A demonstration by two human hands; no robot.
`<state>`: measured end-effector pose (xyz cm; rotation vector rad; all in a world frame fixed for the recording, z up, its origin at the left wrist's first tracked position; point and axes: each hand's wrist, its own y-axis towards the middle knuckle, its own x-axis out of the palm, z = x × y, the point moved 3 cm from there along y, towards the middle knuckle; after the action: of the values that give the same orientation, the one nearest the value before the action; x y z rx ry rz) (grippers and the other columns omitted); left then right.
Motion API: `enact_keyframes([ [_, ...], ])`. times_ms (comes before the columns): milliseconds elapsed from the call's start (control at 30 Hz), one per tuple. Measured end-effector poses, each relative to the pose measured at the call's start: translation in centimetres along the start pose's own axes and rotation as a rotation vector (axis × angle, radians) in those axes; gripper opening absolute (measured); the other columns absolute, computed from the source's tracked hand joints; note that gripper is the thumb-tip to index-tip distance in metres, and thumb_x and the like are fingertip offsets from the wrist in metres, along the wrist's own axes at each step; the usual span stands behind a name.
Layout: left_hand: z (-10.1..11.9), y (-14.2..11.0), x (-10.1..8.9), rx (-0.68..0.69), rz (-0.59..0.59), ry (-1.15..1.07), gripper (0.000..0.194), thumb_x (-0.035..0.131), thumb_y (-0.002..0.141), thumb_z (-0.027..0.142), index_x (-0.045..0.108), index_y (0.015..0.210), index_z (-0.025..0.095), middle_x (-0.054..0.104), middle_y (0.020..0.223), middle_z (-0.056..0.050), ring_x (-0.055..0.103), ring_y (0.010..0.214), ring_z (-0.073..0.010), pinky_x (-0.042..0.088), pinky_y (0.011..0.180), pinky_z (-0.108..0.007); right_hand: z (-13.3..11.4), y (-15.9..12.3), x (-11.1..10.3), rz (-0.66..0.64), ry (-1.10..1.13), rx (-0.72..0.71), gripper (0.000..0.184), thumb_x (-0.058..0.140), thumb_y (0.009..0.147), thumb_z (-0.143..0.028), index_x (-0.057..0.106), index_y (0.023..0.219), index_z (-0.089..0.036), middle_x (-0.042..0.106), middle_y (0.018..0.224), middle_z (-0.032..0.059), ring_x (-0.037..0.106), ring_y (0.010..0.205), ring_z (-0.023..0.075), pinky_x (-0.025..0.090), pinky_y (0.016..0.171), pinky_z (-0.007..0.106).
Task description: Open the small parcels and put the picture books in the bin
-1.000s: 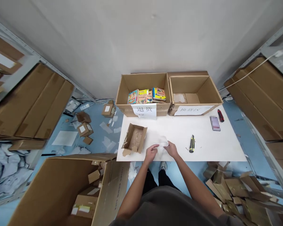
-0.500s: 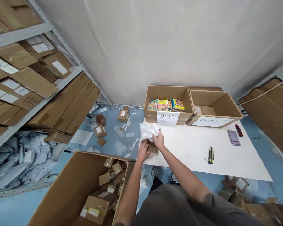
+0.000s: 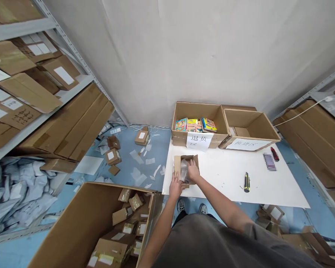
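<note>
A small open cardboard box (image 3: 177, 163) stands near the left front part of the white table (image 3: 209, 178). My left hand (image 3: 175, 186) grips its near left edge, with the fingers against the flap. Inside the box lies a crumpled, translucent plastic sheet (image 3: 184, 171). My right hand (image 3: 193, 172) reaches into the box from the right, its fingers closed on the sheet and partly hidden by it and the box wall. A black and yellow utility knife (image 3: 246, 182) lies on the table to the right.
At the table's back stand a labelled carton (image 3: 181, 139) of colourful small books and a second labelled carton (image 3: 264, 128). A red knife (image 3: 274, 153) lies at the right. A large carton (image 3: 100, 190) of small boxes stands front left, with scraps on the floor behind.
My hands have moved left with the plastic sheet, which is now down inside the small box. My left hand has taken hold of the box, now turned and shifted. The view has swung left.
</note>
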<state>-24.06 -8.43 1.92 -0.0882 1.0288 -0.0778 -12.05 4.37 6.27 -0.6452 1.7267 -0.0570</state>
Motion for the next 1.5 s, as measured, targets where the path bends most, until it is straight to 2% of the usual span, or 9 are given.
enact_keyframes([
  [167, -0.6, -0.6, 0.5, 0.065, 0.073, 0.031, 0.021, 0.081, 0.079, 0.019, 0.075, 0.099, 0.019, 0.024, 0.173, -0.009, 0.003, 0.161, -0.0346, 0.028, 0.128, -0.054, 2.3, -7.5, 1.2, 0.261, 0.012, -0.076, 0.060, 0.076, 0.082, -0.027, 0.062, 0.139, -0.018, 0.019, 0.172, 0.0166, 0.011, 0.159, 0.0396, 0.024, 0.125, 0.054],
  [300, -1.2, 0.4, 0.6, 0.083, 0.094, 0.066, 0.013, 0.074, 0.082, 0.013, 0.074, 0.091, 0.022, 0.031, 0.170, -0.005, 0.009, 0.161, -0.0321, 0.036, 0.124, -0.053, 3.6, -9.7, 3.9, 0.163, 0.026, 0.081, 0.069, 0.085, 0.076, -0.028, 0.061, 0.140, -0.022, 0.005, 0.175, 0.0161, 0.003, 0.159, 0.0456, 0.023, 0.123, 0.059],
  [467, 0.2, 1.5, 0.7, 0.244, 0.137, 0.044, 0.014, 0.065, 0.091, 0.014, 0.072, 0.084, 0.024, 0.042, 0.164, -0.004, 0.012, 0.160, -0.0278, 0.046, 0.119, -0.048, 5.9, -8.4, 5.6, -0.045, 0.144, 0.272, 0.072, 0.089, 0.074, -0.030, 0.059, 0.140, -0.026, 0.002, 0.175, 0.0147, 0.022, 0.155, 0.0463, 0.038, 0.115, 0.055],
  [567, 2.2, 1.5, 0.5, 0.304, 0.207, 0.032, 0.014, 0.064, 0.093, 0.016, 0.072, 0.084, 0.025, 0.046, 0.162, -0.002, 0.011, 0.160, -0.0282, 0.048, 0.118, -0.049, 7.7, -8.3, 4.4, -0.001, 0.168, 0.259, 0.058, 0.087, 0.077, -0.025, 0.066, 0.131, -0.025, 0.007, 0.175, 0.0132, 0.032, 0.151, 0.0438, 0.043, 0.111, 0.054],
  [767, 8.9, 1.6, -0.5, 0.346, 0.376, 0.015, 0.011, 0.063, 0.095, 0.020, 0.073, 0.093, 0.025, 0.045, 0.162, -0.004, 0.012, 0.160, -0.0312, 0.050, 0.115, -0.053, 12.6, -11.6, -0.5, 0.338, 0.215, 0.097, 0.055, 0.082, 0.078, -0.013, 0.068, 0.129, -0.024, -0.001, 0.176, 0.0098, 0.029, 0.153, 0.0410, 0.039, 0.116, 0.056],
  [900, 16.0, 2.7, 0.2, 0.450, 0.393, 0.006, 0.014, 0.060, 0.097, 0.022, 0.073, 0.091, 0.024, 0.047, 0.161, -0.005, 0.012, 0.160, -0.0318, 0.048, 0.117, -0.054, 18.4, -15.4, -3.2, 0.480, 0.259, 0.091, 0.059, 0.081, 0.075, -0.010, 0.067, 0.131, -0.022, -0.004, 0.175, 0.0105, 0.023, 0.156, 0.0419, 0.036, 0.119, 0.057],
  [1033, 25.2, 3.7, 3.7, 0.498, 0.317, -0.036, 0.013, 0.061, 0.097, 0.024, 0.073, 0.091, 0.024, 0.047, 0.161, -0.003, 0.010, 0.161, -0.0330, 0.041, 0.122, -0.058, 27.1, -20.9, -5.3, 0.556, 0.288, 0.130, 0.063, 0.081, 0.075, -0.011, 0.062, 0.134, -0.022, -0.006, 0.175, 0.0116, 0.018, 0.158, 0.0398, 0.033, 0.122, 0.057],
  [1300, 49.2, 3.2, 18.5, 0.683, 0.068, -0.133, 0.017, 0.060, 0.099, 0.029, 0.075, 0.091, 0.024, 0.044, 0.163, -0.001, 0.011, 0.161, -0.0337, 0.031, 0.127, -0.063, 49.5, -39.4, -6.2, 0.651, 0.283, 0.430, 0.041, 0.076, 0.082, -0.016, 0.065, 0.121, -0.021, 0.006, 0.175, 0.0079, 0.006, 0.161, 0.0367, 0.025, 0.125, 0.061],
  [1500, 66.2, -0.8, 28.7, 0.972, -0.188, -0.166, 0.018, 0.060, 0.099, 0.032, 0.076, 0.092, 0.024, 0.046, 0.162, -0.002, 0.011, 0.161, -0.0325, 0.032, 0.127, -0.060, 59.8, -55.9, -3.1, 0.737, 0.292, 0.839, 0.034, 0.075, 0.084, -0.022, 0.067, 0.117, -0.020, 0.010, 0.175, 0.0107, 0.003, 0.160, 0.0382, 0.023, 0.125, 0.061],
])
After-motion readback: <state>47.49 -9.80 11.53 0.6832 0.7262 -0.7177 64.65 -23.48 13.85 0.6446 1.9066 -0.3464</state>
